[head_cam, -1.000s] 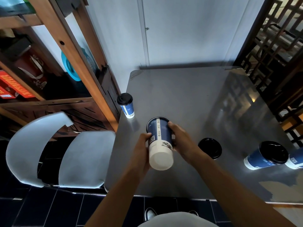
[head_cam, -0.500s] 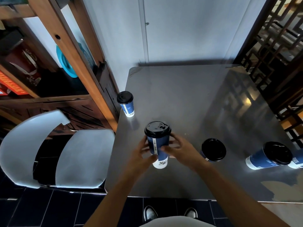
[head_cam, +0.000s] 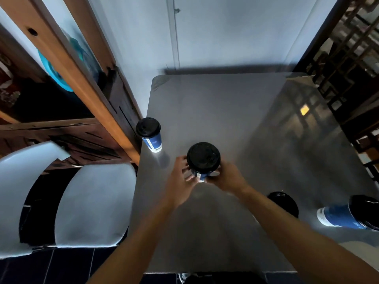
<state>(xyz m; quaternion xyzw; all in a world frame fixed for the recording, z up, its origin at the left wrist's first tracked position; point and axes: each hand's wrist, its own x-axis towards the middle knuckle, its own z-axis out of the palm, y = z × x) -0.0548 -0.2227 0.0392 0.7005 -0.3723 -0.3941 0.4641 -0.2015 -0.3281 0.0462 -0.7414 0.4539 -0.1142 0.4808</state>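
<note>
A blue paper cup with a black lid (head_cam: 203, 158) stands upright near the middle of the grey table (head_cam: 225, 109). My left hand (head_cam: 181, 179) curves round its left side, thumb up by the lid. On the other side, the fingers of my right hand (head_cam: 227, 178) curl round the cup's lower part. The cup's base is hidden between the two hands, and the frame is blurred by motion.
A second lidded blue cup (head_cam: 150, 133) stands at the table's left edge. Another black-lidded cup (head_cam: 286, 202) shows behind my right forearm, and one more cup (head_cam: 346, 217) sits at the far right. A white chair (head_cam: 92, 201) and wooden shelf (head_cam: 86, 85) flank the left; a lattice screen (head_cam: 348, 48) stands right.
The cup was held on its side with its white bottom toward me. It has been turned upright, lid up, and moved a little farther onto the table, still between both hands.
</note>
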